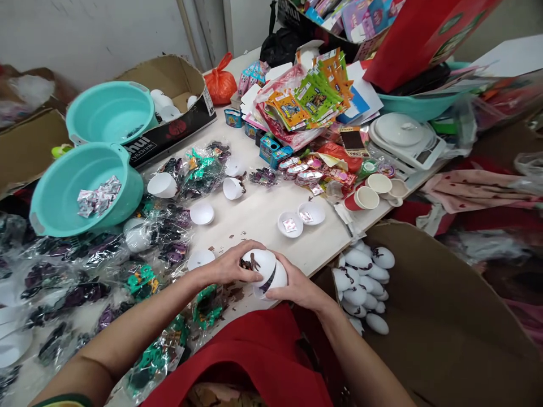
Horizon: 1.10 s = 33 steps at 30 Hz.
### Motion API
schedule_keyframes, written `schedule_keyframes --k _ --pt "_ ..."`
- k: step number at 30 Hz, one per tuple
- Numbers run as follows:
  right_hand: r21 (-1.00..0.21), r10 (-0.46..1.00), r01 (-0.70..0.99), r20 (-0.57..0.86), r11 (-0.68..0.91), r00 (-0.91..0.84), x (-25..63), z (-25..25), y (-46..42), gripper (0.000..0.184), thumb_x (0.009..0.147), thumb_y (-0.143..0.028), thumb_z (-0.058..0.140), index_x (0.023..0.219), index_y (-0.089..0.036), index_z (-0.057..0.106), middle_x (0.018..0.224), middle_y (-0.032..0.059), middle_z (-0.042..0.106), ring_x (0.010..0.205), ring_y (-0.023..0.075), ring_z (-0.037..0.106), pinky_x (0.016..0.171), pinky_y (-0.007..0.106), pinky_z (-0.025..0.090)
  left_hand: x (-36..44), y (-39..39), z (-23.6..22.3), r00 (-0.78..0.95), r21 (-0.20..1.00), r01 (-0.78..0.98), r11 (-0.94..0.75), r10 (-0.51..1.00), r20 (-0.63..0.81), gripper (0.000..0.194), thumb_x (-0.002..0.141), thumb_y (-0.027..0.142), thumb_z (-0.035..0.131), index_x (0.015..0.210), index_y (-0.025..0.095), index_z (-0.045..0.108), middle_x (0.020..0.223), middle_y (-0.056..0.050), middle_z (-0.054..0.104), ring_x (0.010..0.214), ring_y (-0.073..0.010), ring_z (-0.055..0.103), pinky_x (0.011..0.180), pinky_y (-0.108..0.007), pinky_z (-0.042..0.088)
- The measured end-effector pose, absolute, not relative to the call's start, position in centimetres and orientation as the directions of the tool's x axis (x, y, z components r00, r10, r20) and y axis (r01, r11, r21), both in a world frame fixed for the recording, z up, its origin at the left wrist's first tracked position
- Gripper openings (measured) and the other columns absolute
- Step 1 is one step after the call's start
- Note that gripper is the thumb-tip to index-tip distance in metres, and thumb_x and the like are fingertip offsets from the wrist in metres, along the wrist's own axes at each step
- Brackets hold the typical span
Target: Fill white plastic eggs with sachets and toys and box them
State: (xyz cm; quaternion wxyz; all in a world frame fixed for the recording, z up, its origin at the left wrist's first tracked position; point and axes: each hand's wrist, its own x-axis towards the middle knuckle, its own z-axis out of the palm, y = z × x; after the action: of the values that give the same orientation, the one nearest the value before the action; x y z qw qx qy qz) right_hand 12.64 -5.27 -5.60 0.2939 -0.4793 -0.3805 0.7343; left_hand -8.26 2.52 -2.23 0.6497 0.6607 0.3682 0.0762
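Note:
Both my hands grip a white plastic egg with a dark toy sticking out between its two halves, just above the table's near edge. My left hand wraps the upper half from the left. My right hand cups the lower half from the right. Two open egg halves holding small packets lie just beyond. Further empty white halves are scattered to the left among bagged toys.
Two teal basins stand at the left, the nearer one holding silver packets. A cardboard box at the right holds several closed white eggs. Colourful packets, small boxes, a white scale and cups crowd the far side.

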Motion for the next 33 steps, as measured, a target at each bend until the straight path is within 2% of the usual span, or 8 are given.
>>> schedule_keyframes --k 5,8,10,13,16,25,30,33 --pt "-0.828 0.799 -0.115 -0.481 -0.549 -0.361 12.7 -5.7 -4.8 0.085 0.058 -0.032 0.084 0.134 -0.022 0.046 0.123 0.0071 0.060 0.113 0.0286 0.056 0.097 0.044 0.046 -8.9 3.0 -1.9 0.777 0.927 0.375 0.020 0.538 -0.326 0.055 0.069 0.034 0.073 0.120 0.024 0.054 0.112 -0.005 0.057 0.097 -0.0205 0.056 0.083 -0.031 0.047" --pt "-0.766 0.787 -0.219 -0.531 -0.605 -0.314 11.9 -6.1 -5.1 0.074 0.067 -0.039 0.077 0.132 -0.025 0.046 0.120 0.0078 0.060 0.089 0.0238 0.065 0.070 0.037 0.058 -9.0 2.8 -2.4 0.705 0.904 0.417 0.095 0.594 -0.387 0.056 0.069 0.037 0.074 0.120 0.023 0.054 0.101 -0.002 0.061 0.090 -0.0188 0.057 0.079 -0.030 0.048" --pt "-0.729 0.782 -0.286 -0.568 -0.622 -0.255 11.3 -6.1 -5.4 0.077 0.068 -0.040 0.076 0.136 -0.030 0.040 0.125 0.0081 0.056 0.083 0.0221 0.065 0.059 0.034 0.058 -8.9 2.5 -2.7 0.612 0.876 0.446 0.181 0.652 -0.447 0.058 0.070 0.040 0.073 0.121 0.024 0.051 0.096 -0.001 0.061 0.086 -0.0175 0.058 0.076 -0.028 0.049" --pt "-0.726 0.801 -0.337 -0.555 -0.599 -0.226 10.7 -5.7 -5.8 0.097 0.054 -0.026 0.086 0.137 -0.034 0.036 0.127 0.0063 0.054 0.094 0.0239 0.063 0.065 0.034 0.060 -8.4 2.1 -2.7 0.538 0.827 0.420 0.373 0.632 -0.558 0.059 0.072 0.044 0.072 0.123 0.028 0.047 0.099 -0.001 0.059 0.075 -0.0145 0.061 0.063 -0.025 0.051" --pt "-0.723 0.778 -0.290 -0.599 -0.627 -0.187 10.5 -5.1 -5.9 0.093 0.053 -0.026 0.086 0.133 -0.032 0.039 0.119 0.0055 0.056 0.085 0.0223 0.064 0.056 0.032 0.060 -8.1 1.9 -2.2 0.542 0.749 0.372 0.548 0.527 -0.654 0.059 0.073 0.049 0.070 0.124 0.031 0.045 0.096 0.000 0.059 0.061 -0.0119 0.060 0.047 -0.022 0.049" --pt "-0.691 0.727 -0.231 -0.634 -0.685 -0.264 10.6 -4.2 -5.6 0.086 0.052 -0.030 0.088 0.126 -0.030 0.045 0.106 0.0028 0.060 0.075 0.0211 0.065 0.048 0.029 0.058 -8.9 0.8 -1.2 0.564 0.710 0.423 0.564 0.449 -0.693 0.064 0.075 0.053 0.068 0.127 0.028 0.040 0.067 0.004 0.057 0.044 -0.0103 0.054 0.036 -0.019 0.047" --pt "-0.655 0.723 -0.308 -0.651 -0.690 -0.232 10.8 -4.2 -4.8 0.081 0.060 -0.040 0.082 0.129 -0.030 0.041 0.110 0.0051 0.060 0.077 0.0224 0.067 0.051 0.032 0.059 -7.9 0.3 -0.9 0.438 0.673 0.230 0.703 0.542 -0.717 0.063 0.076 0.057 0.065 0.126 0.029 0.040 0.069 0.003 0.057 0.044 -0.0101 0.055 0.032 -0.018 0.045" --pt "-0.640 0.723 -0.337 -0.616 -0.691 -0.312 11.1 -4.1 -4.4 0.094 0.049 -0.030 0.088 0.128 -0.032 0.038 0.116 0.0052 0.057 0.087 0.0253 0.066 0.058 0.035 0.060 -7.4 0.2 -0.3 0.428 0.597 0.172 0.784 0.486 -0.762 0.061 0.076 0.057 0.066 0.123 0.027 0.041 0.064 0.004 0.056 0.040 -0.0093 0.052 0.030 -0.016 0.042"
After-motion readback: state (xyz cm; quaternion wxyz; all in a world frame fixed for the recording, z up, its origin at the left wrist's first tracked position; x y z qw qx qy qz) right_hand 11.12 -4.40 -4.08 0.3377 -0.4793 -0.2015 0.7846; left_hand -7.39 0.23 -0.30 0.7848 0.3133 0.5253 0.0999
